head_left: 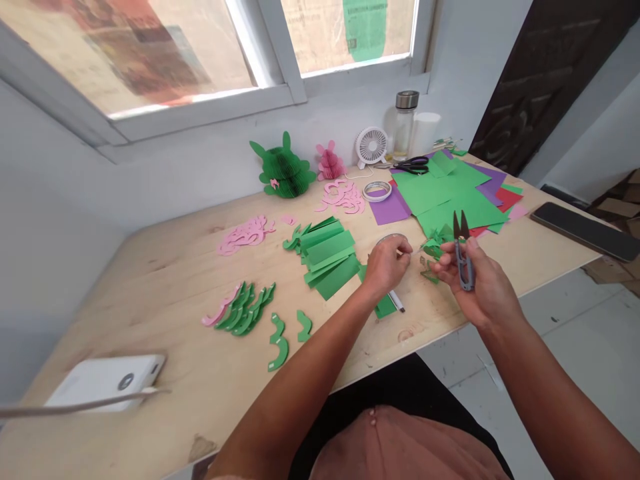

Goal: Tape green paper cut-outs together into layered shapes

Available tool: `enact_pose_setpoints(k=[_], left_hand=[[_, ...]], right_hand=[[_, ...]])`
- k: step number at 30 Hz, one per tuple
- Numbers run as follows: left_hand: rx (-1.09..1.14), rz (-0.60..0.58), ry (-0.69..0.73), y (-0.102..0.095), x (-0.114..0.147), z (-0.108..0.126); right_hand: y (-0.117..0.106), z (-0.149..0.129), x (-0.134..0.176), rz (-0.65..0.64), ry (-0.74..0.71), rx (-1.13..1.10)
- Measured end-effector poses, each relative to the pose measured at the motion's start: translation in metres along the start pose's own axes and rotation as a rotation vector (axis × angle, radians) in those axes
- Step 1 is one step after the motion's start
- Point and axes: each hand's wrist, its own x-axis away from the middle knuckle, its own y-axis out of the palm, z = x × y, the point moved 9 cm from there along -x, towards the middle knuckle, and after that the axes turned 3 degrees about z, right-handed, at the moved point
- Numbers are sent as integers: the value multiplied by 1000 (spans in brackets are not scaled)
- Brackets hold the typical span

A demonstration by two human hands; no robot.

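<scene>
Fingers of the right hand (pixel 487 287) grasp the snips (pixel 459 253), blades upward, right of the frame's centre; those of the left hand (pixel 387 268), mid-frame, curl together, on what I cannot tell, beside green strips (pixel 327 255).

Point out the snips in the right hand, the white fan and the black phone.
Snips (pixel 461 235): head view, where the blades meet the handle.
White fan (pixel 373 145): head view, middle of the front grille.
Black phone (pixel 585 231): head view, middle of its upper face.

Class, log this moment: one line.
Right hand: holding open grey-handled snips; Left hand: by round pale tape roll; Nearby: green rectangular paper strips
</scene>
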Motion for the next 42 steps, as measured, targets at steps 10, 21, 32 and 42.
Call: enact_pose_setpoints(k=[10,21,32,42], left_hand=[[87,12,-45,-7,2,-8],[138,34,-13,-6,5,-5],[195,58,2,-8,4,-7],[277,48,-18,-6,3,-10]], right_hand=[[12,16,-16,24,95,-239],[4,12,-21,108,95,-199],[1,10,-24,87,106,-201],[9,17,-28,53,139,-270]])
